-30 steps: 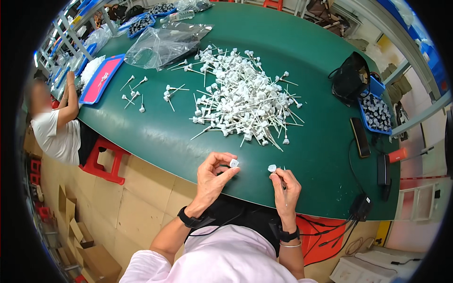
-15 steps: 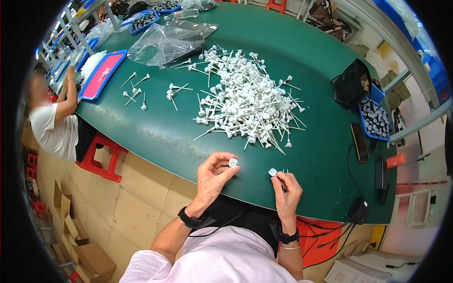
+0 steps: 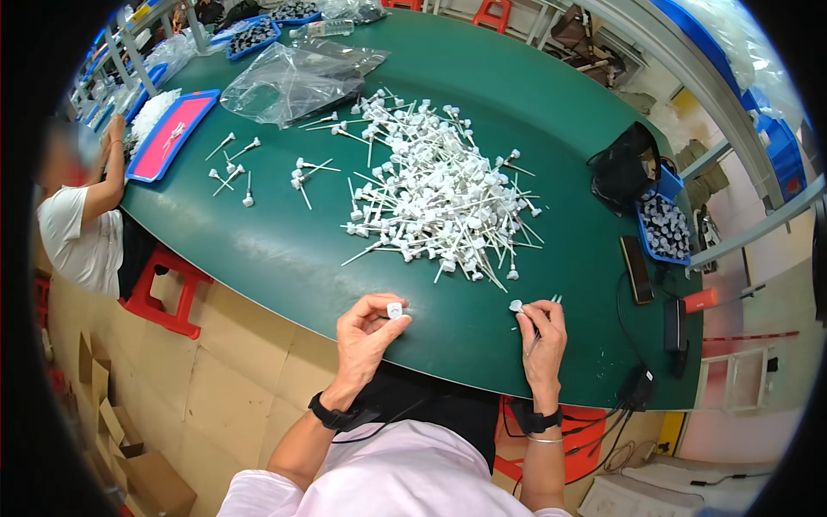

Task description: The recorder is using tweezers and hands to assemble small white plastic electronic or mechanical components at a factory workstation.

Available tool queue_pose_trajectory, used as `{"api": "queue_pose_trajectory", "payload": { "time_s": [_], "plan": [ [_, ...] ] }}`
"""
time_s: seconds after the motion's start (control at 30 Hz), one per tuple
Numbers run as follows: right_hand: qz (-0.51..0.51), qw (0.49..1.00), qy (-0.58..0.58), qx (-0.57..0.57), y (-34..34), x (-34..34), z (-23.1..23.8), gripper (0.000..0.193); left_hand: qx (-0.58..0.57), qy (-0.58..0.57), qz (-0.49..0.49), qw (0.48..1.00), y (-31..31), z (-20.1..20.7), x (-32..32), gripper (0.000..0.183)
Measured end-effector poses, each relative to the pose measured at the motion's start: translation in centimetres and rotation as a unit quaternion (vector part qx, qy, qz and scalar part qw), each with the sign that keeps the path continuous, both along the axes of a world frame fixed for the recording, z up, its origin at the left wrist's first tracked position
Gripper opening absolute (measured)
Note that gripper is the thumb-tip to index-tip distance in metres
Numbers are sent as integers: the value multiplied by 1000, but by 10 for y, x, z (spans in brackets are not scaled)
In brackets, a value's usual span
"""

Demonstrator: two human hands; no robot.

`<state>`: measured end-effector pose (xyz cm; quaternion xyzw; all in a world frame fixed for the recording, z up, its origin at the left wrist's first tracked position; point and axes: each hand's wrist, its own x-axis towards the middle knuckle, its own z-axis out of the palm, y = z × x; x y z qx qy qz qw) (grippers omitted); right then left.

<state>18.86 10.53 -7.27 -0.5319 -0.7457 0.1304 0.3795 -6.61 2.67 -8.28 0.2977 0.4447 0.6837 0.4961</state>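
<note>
stemmed pieces (image 3: 444, 185) heaped on table (image 3: 284, 250); tray (image 3: 188, 112) left, bag (image 3: 622, 168) right

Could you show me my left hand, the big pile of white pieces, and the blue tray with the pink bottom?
Left hand (image 3: 362, 339): head view, on the middle of the hand.
Pile of white pieces (image 3: 444, 191): head view, near the heap's middle.
Blue tray (image 3: 157, 157): head view, on its bare pink bottom.

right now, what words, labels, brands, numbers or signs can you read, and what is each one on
No text is readable here.
Black adapter: a small pale mark, too small to read.
Bottle: any print is too small and blurred to read.
White piece in the left hand: no legible text.
</note>
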Motion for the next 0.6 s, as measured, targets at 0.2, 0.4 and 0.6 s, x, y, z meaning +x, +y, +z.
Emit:
{"api": "queue_pose_trajectory", "payload": {
  "time_s": [0.2,0.4,0.6],
  "plan": [
    [58,986,147,-62,-4,0,-5,14,-17,-7,-7,1000,-4,0,5,22],
    [126,953,259,-94,-8,0,-7,15,14,28,-6,999,-3,-2,12,23],
    [152,948,255,-112,-17,-4,6,13,29,74,-11,997,-6,6,19,23]
  ]
}}
